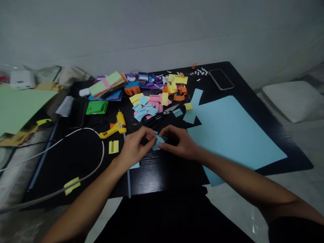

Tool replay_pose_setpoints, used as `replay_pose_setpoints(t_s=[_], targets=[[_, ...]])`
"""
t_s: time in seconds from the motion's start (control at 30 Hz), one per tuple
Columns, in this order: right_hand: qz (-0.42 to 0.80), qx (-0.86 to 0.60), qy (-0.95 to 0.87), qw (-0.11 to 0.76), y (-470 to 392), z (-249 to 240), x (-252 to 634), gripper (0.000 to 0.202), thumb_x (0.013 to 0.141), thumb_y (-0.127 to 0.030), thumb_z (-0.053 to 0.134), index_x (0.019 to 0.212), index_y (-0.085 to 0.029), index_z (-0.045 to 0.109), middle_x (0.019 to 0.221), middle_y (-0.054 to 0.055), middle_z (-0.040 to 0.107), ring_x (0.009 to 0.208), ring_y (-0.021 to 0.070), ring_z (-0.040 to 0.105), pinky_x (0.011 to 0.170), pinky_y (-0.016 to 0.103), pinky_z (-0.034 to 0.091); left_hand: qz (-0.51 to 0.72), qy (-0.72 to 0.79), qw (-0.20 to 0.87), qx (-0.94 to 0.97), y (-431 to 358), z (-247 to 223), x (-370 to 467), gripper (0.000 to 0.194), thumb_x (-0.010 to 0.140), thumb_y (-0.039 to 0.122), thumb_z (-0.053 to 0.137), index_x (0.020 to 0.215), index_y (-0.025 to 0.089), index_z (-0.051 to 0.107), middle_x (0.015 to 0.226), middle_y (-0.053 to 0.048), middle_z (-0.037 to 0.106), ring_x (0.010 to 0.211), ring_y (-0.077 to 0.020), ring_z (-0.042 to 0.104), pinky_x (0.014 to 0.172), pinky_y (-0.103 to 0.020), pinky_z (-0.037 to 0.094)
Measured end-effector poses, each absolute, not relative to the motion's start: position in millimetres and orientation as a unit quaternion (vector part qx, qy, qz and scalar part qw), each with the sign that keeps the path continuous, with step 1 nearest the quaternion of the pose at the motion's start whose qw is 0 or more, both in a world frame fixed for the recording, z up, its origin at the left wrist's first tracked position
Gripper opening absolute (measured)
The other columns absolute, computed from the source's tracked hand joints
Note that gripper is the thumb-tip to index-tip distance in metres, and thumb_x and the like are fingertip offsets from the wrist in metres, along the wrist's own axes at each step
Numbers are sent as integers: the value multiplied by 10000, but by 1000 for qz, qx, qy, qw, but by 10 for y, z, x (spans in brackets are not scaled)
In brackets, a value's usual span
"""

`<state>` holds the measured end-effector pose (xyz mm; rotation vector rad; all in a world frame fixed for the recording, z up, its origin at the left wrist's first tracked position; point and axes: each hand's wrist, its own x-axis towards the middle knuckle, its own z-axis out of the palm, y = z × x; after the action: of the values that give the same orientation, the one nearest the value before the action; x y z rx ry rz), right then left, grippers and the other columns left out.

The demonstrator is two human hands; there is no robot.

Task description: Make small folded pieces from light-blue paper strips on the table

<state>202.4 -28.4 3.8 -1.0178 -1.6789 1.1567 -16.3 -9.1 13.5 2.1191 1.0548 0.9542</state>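
Between my two hands, just above the black table [162, 175], is a small folded piece of light blue paper [159, 141]. My left hand [136, 141] pinches its left side with thumb and forefinger. On the other side, my right hand [178, 141] grips it with the fingertips. Parts of the paper are hidden behind the fingers. Just beyond the hands lie black-handled scissors [163, 114] and a pile of small folded blue papers [145, 109]. A large light blue sheet [238, 131] reaches under my right forearm.
A yellow glue gun [117, 126] lies left of my left hand, near a white cable [102, 148]. Folded coloured papers [108, 86] are stacked at the back left. A phone [221, 79] rests at the back right. A white cushioned seat [293, 99] stands beyond the table's right edge.
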Motion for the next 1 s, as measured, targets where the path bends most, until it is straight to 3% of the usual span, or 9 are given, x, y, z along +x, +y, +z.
replay_pose_setpoints(t_s=[0.2, 0.43, 0.6, 1.0], targets=[[555, -377, -590, 450, -214, 5, 2044, 164, 939, -299, 691, 1064, -198, 725, 1025, 54, 766, 963, 187, 721, 884, 350, 580, 369, 378, 292, 798, -62, 181, -178, 77, 945, 212, 673, 1006, 195, 718, 883, -29, 760, 743, -146, 699, 709, -265, 576], [603, -422, -544, 403, -180, 29, 2032, 194, 879, -369, 761, 910, -181, 797, 812, 15, 765, 745, 144, 686, 736, 289, 550, 364, 315, 252, 840, -58, 207, -174, 141, 979, 146, 621, 1003, 204, 748, 1005, -77, 766, 940, -190, 732, 853, -322, 588], [626, -432, -520, 389, -176, 26, 2043, 170, 810, -316, 808, 899, -172, 814, 751, 6, 748, 673, 129, 650, 662, 269, 519, 346, 313, 260, 845, -63, 202, -179, 148, 968, 156, 635, 990, 221, 766, 1040, -77, 756, 945, -195, 727, 850, -329, 597], [602, -447, -540, 382, -177, 25, 2032, 147, 782, -245, 771, 893, -151, 789, 754, 13, 759, 684, 136, 680, 664, 257, 513, 351, 280, 276, 850, -41, 175, -182, 118, 945, 113, 684, 996, 184, 763, 1025, -75, 741, 921, -161, 725, 755, -260, 587]])
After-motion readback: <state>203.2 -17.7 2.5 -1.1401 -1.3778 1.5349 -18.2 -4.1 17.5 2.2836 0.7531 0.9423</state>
